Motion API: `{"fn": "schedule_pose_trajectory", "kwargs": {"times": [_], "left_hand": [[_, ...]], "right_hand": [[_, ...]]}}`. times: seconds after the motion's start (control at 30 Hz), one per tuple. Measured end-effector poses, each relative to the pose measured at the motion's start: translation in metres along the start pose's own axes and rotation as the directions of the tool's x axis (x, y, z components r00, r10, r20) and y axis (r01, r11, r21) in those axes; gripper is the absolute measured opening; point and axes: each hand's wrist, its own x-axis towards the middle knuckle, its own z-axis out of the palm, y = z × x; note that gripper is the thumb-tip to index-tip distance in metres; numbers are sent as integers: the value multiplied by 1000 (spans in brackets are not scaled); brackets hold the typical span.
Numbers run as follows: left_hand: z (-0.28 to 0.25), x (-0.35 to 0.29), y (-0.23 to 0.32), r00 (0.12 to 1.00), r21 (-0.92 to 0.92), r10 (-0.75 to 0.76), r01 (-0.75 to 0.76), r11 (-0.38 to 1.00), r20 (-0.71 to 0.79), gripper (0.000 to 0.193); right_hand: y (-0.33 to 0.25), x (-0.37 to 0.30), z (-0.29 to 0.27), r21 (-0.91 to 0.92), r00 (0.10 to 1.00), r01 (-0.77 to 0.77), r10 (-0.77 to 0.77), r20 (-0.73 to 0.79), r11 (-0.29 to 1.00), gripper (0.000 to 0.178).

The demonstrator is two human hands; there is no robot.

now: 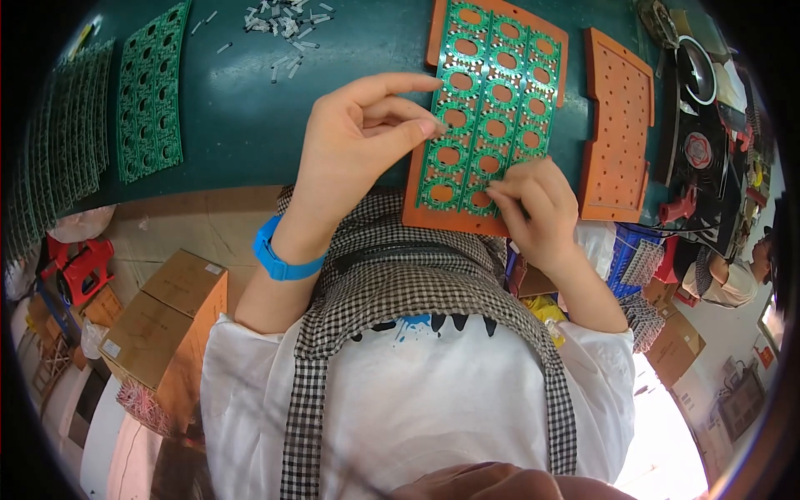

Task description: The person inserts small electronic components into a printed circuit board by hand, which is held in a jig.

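Note:
A green circuit board panel (472,104) with rows of oval cutouts lies on an orange-brown fixture plate (429,217) in front of me. Over the panel's left edge, my left hand (367,125) pinches thumb and a finger together, its index finger stretched out above them. A tiny pale bit seems to show at those fingertips, too small to name. At the panel's lower right corner rests my right hand (540,204), fingers curled and thumb pressed close to the board. Whatever its fingertips hold, if anything, is hidden.
Small pale parts with dark ends (287,25) are scattered at the far side of the green table (250,125). Another green panel (152,96) and a row of stacked panels (62,142) stand left. A second orange-brown plate (617,125) lies right, beside a black device (698,150).

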Motion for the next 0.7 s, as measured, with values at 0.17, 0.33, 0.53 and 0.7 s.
{"fn": "schedule_pose_trajectory", "kwargs": {"times": [0.17,0.33,0.53,0.7], "left_hand": [[12,-4,0,996,-67,-70,74,995,63,36],[21,-7,7,945,11,-171,174,985,278,42],[31,-12,13,981,225,-38,-6,974,192,42],[35,-13,4,985,387,99,-146,911,138,41]], "right_hand": [[-5,7,-8,-46,996,84,-83,14,995,24],[-4,23,-9,142,993,36,-20,-117,989,30],[-7,31,-12,421,977,-213,201,75,882,22],[-4,32,-13,375,981,-191,171,87,907,14]]}}
